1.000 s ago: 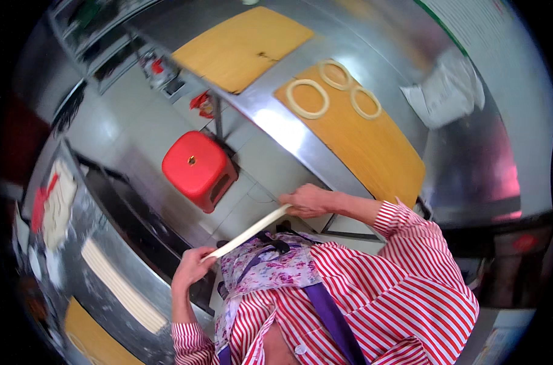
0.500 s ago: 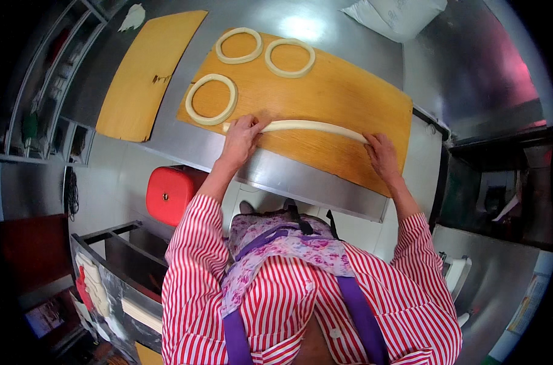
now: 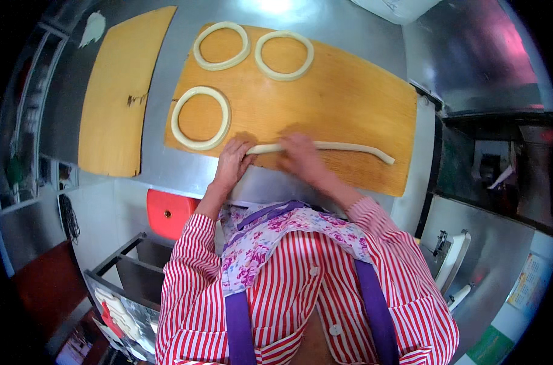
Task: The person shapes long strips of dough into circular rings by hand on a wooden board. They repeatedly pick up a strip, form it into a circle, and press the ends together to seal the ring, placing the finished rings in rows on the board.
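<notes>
A long pale strip of dough (image 3: 349, 146) lies along the near part of a wooden board (image 3: 325, 91), its right end bent slightly toward me. My left hand (image 3: 232, 163) is closed on the strip's left end, close to the board's near edge. On the strip a short way to the right is my right hand (image 3: 302, 157), smeared by motion, so its fingers do not show clearly. Farther back on the board lie three dough rings: a near-left ring (image 3: 226, 118), a far-left ring (image 3: 197, 56) and a far-right ring (image 3: 312, 58).
A second wooden board (image 3: 115, 91) lies left on the metal table (image 3: 158, 103). At the far edge stands a white sack (image 3: 398, 9). A red stool (image 3: 167, 214) is below the table's near edge, beside a dark metal frame (image 3: 139, 274). Dark shelving (image 3: 501, 170) stands to the right.
My right hand has let go of the strip's right end and moved left toward my left hand. The strip's right end now lies loose on the board. The view has shifted slightly.
</notes>
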`<state>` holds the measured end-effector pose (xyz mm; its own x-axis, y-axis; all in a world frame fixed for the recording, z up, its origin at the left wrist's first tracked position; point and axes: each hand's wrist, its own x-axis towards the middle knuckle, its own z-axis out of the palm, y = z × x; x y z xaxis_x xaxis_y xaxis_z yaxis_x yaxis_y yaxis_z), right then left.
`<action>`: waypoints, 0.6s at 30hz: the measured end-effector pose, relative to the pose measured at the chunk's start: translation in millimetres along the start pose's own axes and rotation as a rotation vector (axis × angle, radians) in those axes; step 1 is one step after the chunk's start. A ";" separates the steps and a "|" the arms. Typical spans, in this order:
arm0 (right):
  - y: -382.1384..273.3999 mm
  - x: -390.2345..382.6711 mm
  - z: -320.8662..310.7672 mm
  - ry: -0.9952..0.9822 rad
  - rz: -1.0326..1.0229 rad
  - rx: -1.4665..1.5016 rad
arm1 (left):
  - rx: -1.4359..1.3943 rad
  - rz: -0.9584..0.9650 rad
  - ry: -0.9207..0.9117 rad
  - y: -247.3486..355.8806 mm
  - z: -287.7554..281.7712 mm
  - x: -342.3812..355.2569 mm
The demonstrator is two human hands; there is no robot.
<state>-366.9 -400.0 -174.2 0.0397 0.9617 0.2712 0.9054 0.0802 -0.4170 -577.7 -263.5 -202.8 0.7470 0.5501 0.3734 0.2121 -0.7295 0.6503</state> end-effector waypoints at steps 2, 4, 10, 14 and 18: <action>-31.5 23.8 26.4 -0.094 0.000 0.023 | -0.017 0.004 0.014 13.2 -0.9 -4.7; -34.9 33.4 32.5 -0.063 0.007 0.074 | -0.050 -0.064 0.053 16.6 1.7 -8.4; 6.2 3.6 -4.5 -0.155 0.155 0.064 | -0.072 -0.140 0.071 28.4 -0.9 -10.1; 53.6 -37.2 -25.0 -0.072 0.263 0.014 | -0.074 -0.235 0.053 22.4 -8.1 -15.7; 93.7 -67.0 -70.1 -0.001 0.370 -0.040 | -0.006 -0.273 0.031 11.3 -15.9 -17.3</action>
<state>-255.1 -475.3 -170.7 0.3673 0.9239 0.1076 0.8454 -0.2833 -0.4528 -598.3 -274.8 -191.4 0.6427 0.7385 0.2037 0.3993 -0.5499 0.7336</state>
